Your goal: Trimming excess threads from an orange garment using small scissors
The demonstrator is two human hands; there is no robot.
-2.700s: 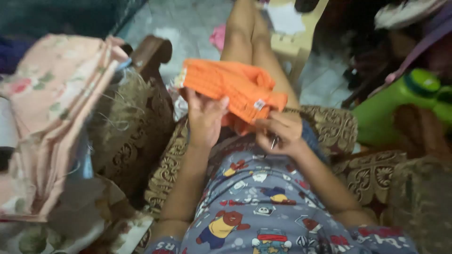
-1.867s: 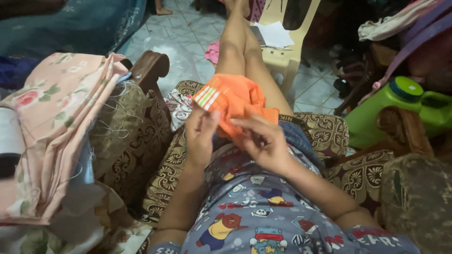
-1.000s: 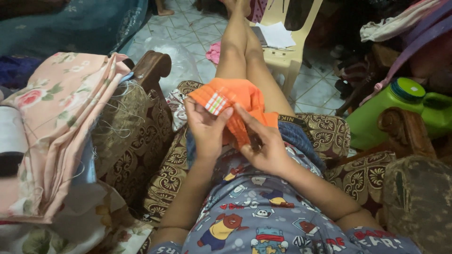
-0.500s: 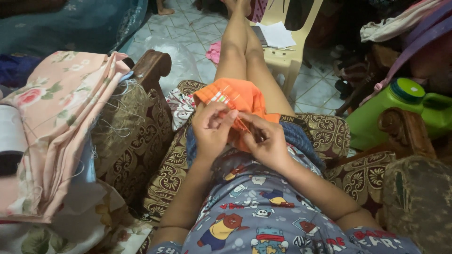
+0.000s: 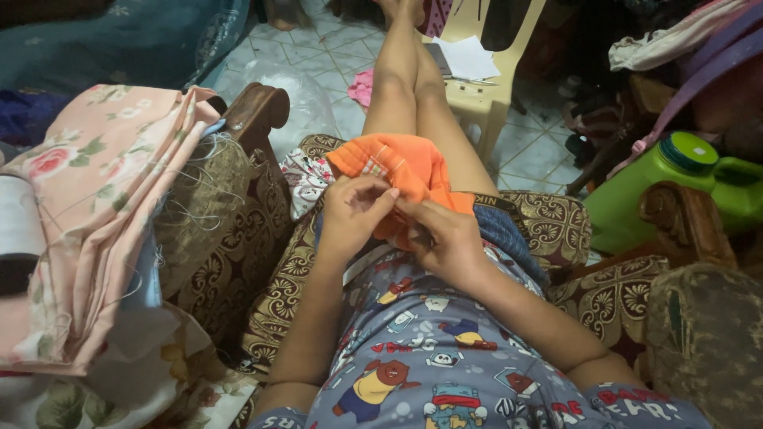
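Orange garment: soft matt knit-looking cloth, weave unclear at this distance. Armchair: rough brocade upholstery, glossy carved wood armrest. Pink floral fabric: thin matt cotton. Green jug: smooth shiny plastic. Stool: matt plastic.
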